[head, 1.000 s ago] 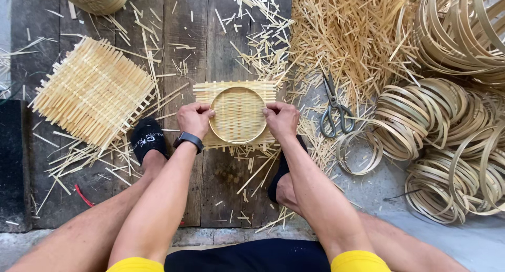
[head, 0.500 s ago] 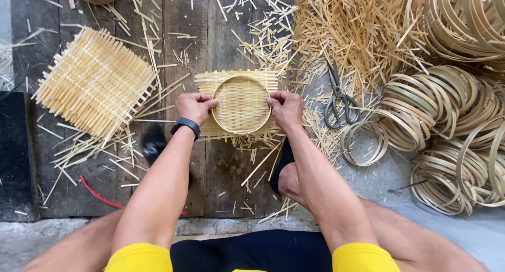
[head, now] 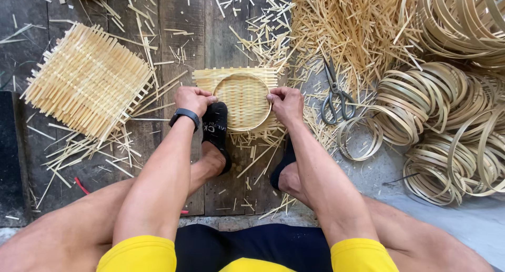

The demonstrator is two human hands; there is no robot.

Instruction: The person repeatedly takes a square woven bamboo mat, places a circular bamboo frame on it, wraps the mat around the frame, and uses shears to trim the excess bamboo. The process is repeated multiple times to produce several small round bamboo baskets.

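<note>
Your left hand (head: 193,99) and right hand (head: 285,103) gripped opposite edges of the square pale woven bamboo mat with its round hoop (head: 241,99), lying flat, strip ends pointing sideways. Grey metal scissors (head: 334,96) lay right of it; a bigger woven bamboo panel (head: 87,85) left.

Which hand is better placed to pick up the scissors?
Right. The right hand grips the woven mat's right edge, and the scissors lie just beyond it; the left hand is farther away.
</note>
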